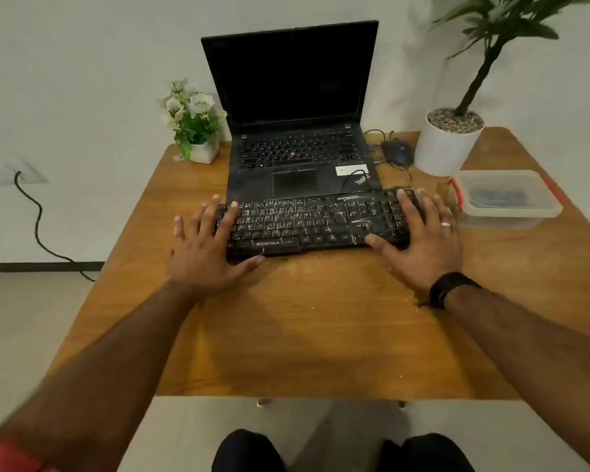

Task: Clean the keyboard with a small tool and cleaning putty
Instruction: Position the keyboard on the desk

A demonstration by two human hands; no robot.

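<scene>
Two hands (205,257) (423,247) flank one keyboard (315,221), seemingly touching it.

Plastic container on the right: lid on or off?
On. The clear lid sits flat over the plastic container; its red clips show at both ends.

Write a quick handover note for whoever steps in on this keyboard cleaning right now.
Left hand: open, fingers spread over the left end of the keyboard, holding nothing.
Right hand: open, resting over the right end, holding nothing.
Keyboard lies on the table in front of the open laptop, streaked with white dust.
Clear lidded container sits to the right with something dark inside; I cannot tell what.
Done: nothing visible. Left: all the cleaning; no tool or putty is out.
</scene>
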